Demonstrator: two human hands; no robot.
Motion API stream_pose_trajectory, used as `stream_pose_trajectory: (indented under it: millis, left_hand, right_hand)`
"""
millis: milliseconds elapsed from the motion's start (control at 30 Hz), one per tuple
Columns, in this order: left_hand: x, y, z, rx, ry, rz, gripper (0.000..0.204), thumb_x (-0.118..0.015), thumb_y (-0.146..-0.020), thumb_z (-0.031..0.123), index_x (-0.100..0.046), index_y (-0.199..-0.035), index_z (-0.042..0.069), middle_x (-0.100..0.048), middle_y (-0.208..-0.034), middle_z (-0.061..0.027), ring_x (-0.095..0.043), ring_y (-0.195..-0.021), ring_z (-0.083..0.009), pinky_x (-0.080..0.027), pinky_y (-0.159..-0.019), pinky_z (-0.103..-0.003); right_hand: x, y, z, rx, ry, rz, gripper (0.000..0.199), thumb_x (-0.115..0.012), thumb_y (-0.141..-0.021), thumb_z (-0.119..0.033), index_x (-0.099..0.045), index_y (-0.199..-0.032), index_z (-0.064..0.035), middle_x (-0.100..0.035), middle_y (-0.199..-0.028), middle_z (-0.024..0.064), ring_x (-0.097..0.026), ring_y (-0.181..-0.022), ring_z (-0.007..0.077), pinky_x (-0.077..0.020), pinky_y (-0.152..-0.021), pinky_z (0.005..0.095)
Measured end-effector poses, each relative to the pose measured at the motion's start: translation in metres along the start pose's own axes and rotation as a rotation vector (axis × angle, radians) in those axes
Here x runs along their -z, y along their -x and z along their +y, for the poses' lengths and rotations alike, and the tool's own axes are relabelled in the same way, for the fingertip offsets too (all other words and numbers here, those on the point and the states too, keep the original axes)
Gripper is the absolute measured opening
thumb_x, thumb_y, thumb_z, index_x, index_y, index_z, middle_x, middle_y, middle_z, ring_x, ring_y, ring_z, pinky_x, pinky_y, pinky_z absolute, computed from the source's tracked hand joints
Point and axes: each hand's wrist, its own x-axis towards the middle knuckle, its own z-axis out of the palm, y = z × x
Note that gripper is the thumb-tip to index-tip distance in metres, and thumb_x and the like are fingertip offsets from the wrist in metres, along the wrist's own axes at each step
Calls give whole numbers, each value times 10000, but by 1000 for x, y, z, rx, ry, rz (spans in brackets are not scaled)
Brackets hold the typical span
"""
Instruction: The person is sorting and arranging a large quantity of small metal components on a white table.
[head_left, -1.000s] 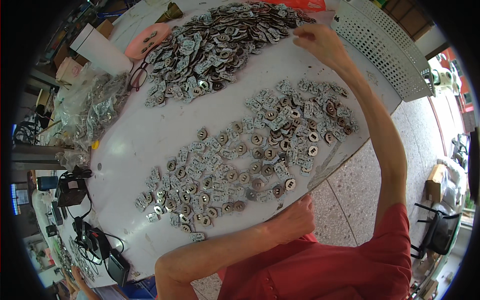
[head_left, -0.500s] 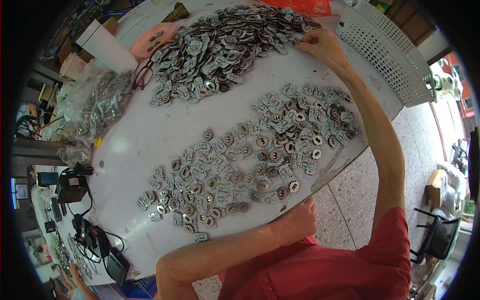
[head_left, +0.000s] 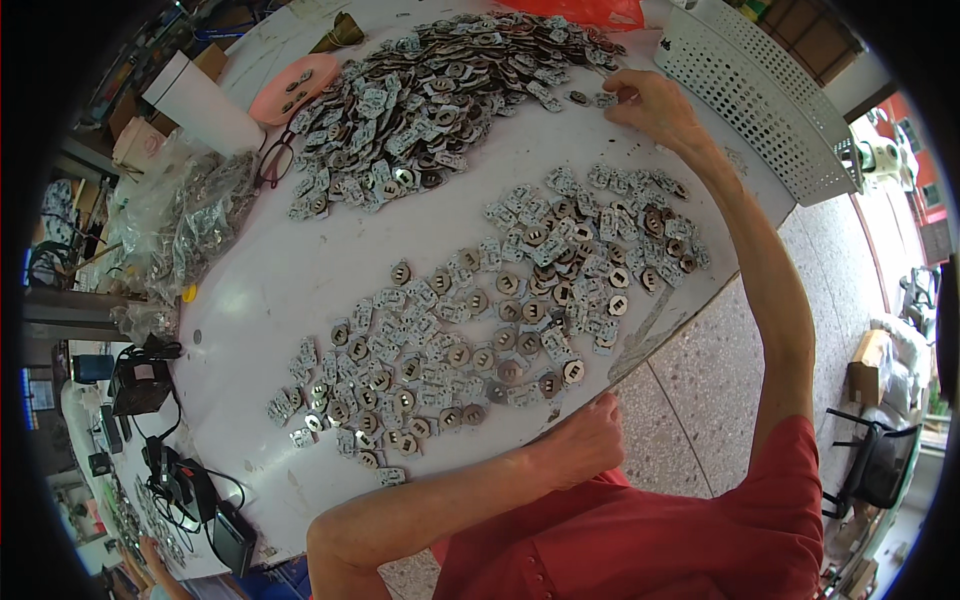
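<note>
At the far right of the table, my right hand [head_left: 652,108] is bent with thumb and fingers drawn together beside the big heap. A small metal part [head_left: 604,100] is at its fingertips, and another lies just left of it. The large heap [head_left: 430,100] of flat, silvery-grey metal parts covers the far middle. Nearer me, a looser spread of the same kind of parts [head_left: 430,345] lies in a thin layer, some showing round faces with dark slots. My left hand [head_left: 597,437] is curled into a fist at the near table edge; the inside of it is hidden.
A white perforated basket [head_left: 755,100] stands at the right edge, with a red plastic bag [head_left: 590,10] behind. On the left are a pink dish [head_left: 293,88] holding several parts, glasses [head_left: 275,160], a white cylinder [head_left: 200,103], clear bags [head_left: 190,210] and black adapters [head_left: 190,485] with cables.
My right hand has drawn slightly back toward me from the heap's right end, and a couple of parts now lie apart from the heap by its fingertips. The left fist stays at the edge.
</note>
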Motion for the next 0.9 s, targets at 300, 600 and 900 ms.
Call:
stream_pose_trajectory:
  millis: [300, 600, 900]
  left_hand:
    - [-2, -1, 1, -6, -11, -7, 223, -630, -678, 160, -663, -828, -1, -645, -868, -92, -548, -923, -257, -493, -750, -320]
    - [-4, 1, 0, 5, 3, 21, 212, -631, -671, 157, -670, -807, -1, -652, -885, -99, -558, -941, -258, -497, -754, -320]
    - [4, 1, -3, -11, 16, -28, 223, -620, -690, 169, -659, -834, 4, -635, -851, -93, -552, -925, -251, -478, -753, -328]
  right_hand:
    - [-15, -3, -13, 262, -20, 5, 299, -647, -762, -139, -673, -1054, -80, -648, -935, 153, -626, -852, 281, -487, -799, 384]
    - [19, 42, -35, 194, -166, -182, 192, -638, -768, -132, -688, -924, -32, -665, -856, 127, -629, -795, 263, -496, -760, 359]
    - [-14, 8, -57, 181, -158, 22, 244, -666, -753, -215, -673, -936, -55, -682, -856, 115, -653, -814, 274, -506, -754, 373]
